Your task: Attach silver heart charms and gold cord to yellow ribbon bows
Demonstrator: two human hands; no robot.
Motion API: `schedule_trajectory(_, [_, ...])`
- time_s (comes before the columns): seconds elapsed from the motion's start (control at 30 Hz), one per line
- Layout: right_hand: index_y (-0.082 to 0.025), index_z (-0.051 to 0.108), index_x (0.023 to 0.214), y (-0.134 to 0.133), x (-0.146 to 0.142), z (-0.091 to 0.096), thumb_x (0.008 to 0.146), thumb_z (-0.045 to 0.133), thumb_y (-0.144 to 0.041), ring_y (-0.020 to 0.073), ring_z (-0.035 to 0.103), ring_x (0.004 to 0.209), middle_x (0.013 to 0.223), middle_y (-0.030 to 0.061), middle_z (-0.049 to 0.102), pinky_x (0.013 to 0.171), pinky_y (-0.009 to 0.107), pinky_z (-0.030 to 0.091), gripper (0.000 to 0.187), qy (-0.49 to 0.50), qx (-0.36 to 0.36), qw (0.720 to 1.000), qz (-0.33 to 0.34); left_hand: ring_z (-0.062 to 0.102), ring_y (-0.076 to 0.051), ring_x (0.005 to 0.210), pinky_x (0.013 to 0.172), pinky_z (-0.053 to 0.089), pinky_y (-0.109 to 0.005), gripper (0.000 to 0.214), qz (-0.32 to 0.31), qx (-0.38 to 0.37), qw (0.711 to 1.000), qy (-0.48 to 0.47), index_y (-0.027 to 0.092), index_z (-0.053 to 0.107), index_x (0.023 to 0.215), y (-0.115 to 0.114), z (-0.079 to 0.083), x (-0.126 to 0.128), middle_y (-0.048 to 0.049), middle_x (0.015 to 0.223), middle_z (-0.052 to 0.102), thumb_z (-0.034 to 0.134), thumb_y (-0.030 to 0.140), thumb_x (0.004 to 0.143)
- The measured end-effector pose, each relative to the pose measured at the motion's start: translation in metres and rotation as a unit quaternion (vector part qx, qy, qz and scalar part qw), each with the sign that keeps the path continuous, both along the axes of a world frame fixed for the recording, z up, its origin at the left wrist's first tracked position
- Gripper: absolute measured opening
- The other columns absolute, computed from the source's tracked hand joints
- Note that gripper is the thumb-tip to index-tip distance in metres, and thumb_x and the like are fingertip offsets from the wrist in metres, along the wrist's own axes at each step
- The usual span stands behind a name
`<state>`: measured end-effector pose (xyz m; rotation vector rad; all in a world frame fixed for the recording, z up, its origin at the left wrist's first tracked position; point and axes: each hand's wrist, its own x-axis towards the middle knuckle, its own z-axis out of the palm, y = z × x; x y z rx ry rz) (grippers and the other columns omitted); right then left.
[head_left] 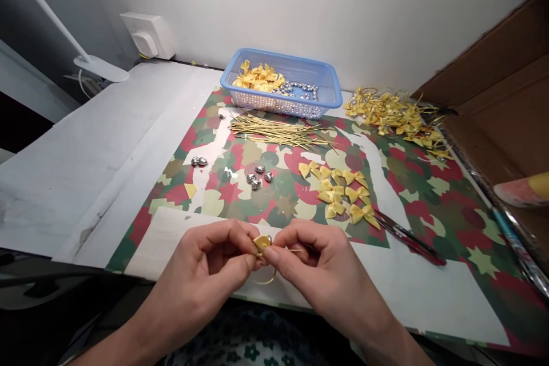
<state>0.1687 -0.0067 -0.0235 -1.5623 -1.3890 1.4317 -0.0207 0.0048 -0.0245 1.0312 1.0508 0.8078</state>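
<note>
Near the table's front edge, both hands meet at a small yellow ribbon bow (261, 242). My left hand (203, 263) pinches its left side between thumb and fingers. From the right, my right hand (321, 266) closes on the same bow, and a thin gold cord (266, 282) curves below the fingertips. A bit of silver shows at the bow's top; the fingers hide the rest. Beyond the hands lie several silver beads (259, 170), and to the right several loose yellow bows (331, 187) are laid out in a group.
Cut gold cords (278, 131) lie before a blue basket (278, 104) of bows and silver beads. Corded bows (394, 114) are heaped at the back right. Scissors (407, 235) rest right of the loose bows. A cardboard box (493, 86) borders the right; a white lamp (100, 67) stands left.
</note>
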Motion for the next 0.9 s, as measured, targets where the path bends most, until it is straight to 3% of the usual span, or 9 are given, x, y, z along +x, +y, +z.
schedule_trajectory(0.1, [-0.016, 0.068, 0.072, 0.002, -0.001, -0.001, 0.085, 0.067, -0.040, 0.0087, 0.029, 0.051, 0.055, -0.0083, 0.033, 0.047, 0.025, 0.022, 0.027, -0.005, 0.001, 1.000, -0.001, 0.068, -0.017, 0.080, 0.072, 0.056, -0.020, 0.011, 0.013, -0.013, 1.000, -0.001, 0.019, 0.076, 0.077, -0.003, -0.002, 0.001, -0.0027, 0.085, 0.073, 0.079, 0.023, 0.087])
schedule_trajectory(0.23, [-0.018, 0.064, 0.069, 0.000, -0.002, -0.002, 0.086, 0.067, -0.035, 0.0089, 0.031, 0.052, 0.056, -0.0083, 0.033, 0.047, 0.024, 0.025, 0.024, -0.019, 0.033, 0.999, 0.003, 0.066, -0.013, 0.072, 0.068, 0.056, -0.018, 0.025, 0.027, -0.049, 0.998, -0.023, 0.019, 0.069, 0.073, 0.002, -0.010, 0.002, 0.0019, 0.076, 0.071, 0.093, 0.023, 0.076])
schedule_trajectory(0.43, [-0.020, 0.072, 0.089, -0.005, 0.011, 0.006, 0.099, 0.061, -0.037, 0.0119, 0.047, 0.064, 0.073, -0.0025, 0.054, 0.055, 0.024, 0.037, 0.023, 0.028, 0.024, 0.996, 0.078, 0.066, -0.009, 0.064, 0.061, 0.054, -0.013, 0.027, -0.006, -0.076, 0.996, -0.035, 0.019, 0.068, 0.068, 0.017, -0.010, -0.004, 0.0045, 0.069, 0.074, 0.094, 0.013, 0.072])
schedule_trajectory(0.53, [-0.022, 0.074, 0.094, -0.007, 0.017, 0.010, 0.101, 0.060, -0.028, 0.0127, 0.054, 0.067, 0.076, -0.0015, 0.061, 0.057, 0.024, 0.039, 0.017, -0.036, 0.106, 0.990, 0.091, 0.067, -0.009, 0.063, 0.060, 0.054, -0.012, 0.024, 0.010, -0.049, 0.999, -0.012, 0.019, 0.070, 0.069, 0.018, -0.007, -0.005, 0.0043, 0.067, 0.075, 0.093, 0.014, 0.074])
schedule_trajectory(0.7, [-0.017, 0.066, 0.076, -0.006, 0.013, 0.010, 0.098, 0.057, -0.011, 0.0087, 0.050, 0.059, 0.066, -0.0033, 0.055, 0.055, 0.024, 0.036, 0.025, -0.106, 0.274, 0.952, 0.080, 0.069, -0.009, 0.061, 0.060, 0.057, -0.012, 0.023, 0.031, -0.020, 0.999, -0.015, 0.019, 0.071, 0.067, 0.014, -0.006, -0.003, 0.0043, 0.066, 0.076, 0.092, 0.011, 0.073])
schedule_trajectory(0.9, [-0.017, 0.059, 0.075, -0.009, 0.015, 0.004, 0.099, 0.054, -0.008, 0.0074, 0.044, 0.057, 0.063, -0.0053, 0.047, 0.053, 0.022, 0.034, 0.026, -0.094, 0.352, 0.930, 0.055, 0.072, -0.010, 0.063, 0.062, 0.059, -0.014, 0.023, 0.048, -0.001, 0.999, -0.003, 0.020, 0.070, 0.065, 0.015, -0.007, -0.006, 0.0034, 0.069, 0.076, 0.090, 0.011, 0.074])
